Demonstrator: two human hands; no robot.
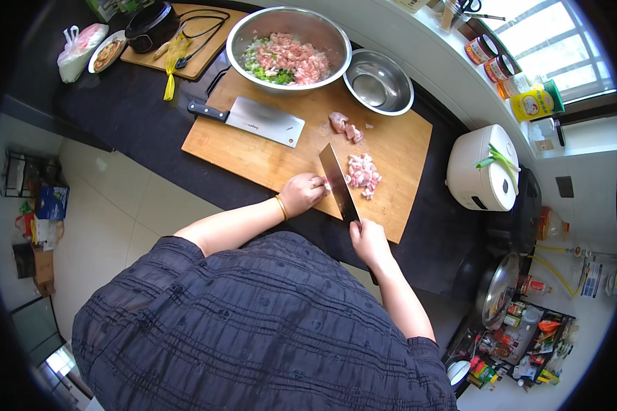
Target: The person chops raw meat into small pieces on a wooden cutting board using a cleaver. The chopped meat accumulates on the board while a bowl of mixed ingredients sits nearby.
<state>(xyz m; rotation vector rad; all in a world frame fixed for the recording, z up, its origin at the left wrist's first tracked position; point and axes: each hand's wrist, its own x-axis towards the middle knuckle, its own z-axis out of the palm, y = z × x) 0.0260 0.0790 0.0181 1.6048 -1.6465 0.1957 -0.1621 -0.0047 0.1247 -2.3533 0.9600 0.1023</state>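
My right hand [370,242] is closed round the handle of a cleaver [337,177], whose blade stands on edge over the wooden cutting board [399,147]. Left of the blade, my left hand [301,194] has its fingers curled and pressed down on a small piece of raw meat [327,185], mostly hidden by the fingertips. Just right of the blade lies a heap of diced meat [363,176]. Farther back on the board are a few larger meat chunks [345,127]. A second cleaver [266,123] lies flat toward the board's left side, its black handle pointing left.
Behind the board stands a large steel bowl [240,58] of minced meat and chopped greens, beside a smaller steel bowl [379,81]. A white rice cooker [476,171] with a green onion on its lid is at right. Another board [199,58] holds a black pot [151,27] and cable.
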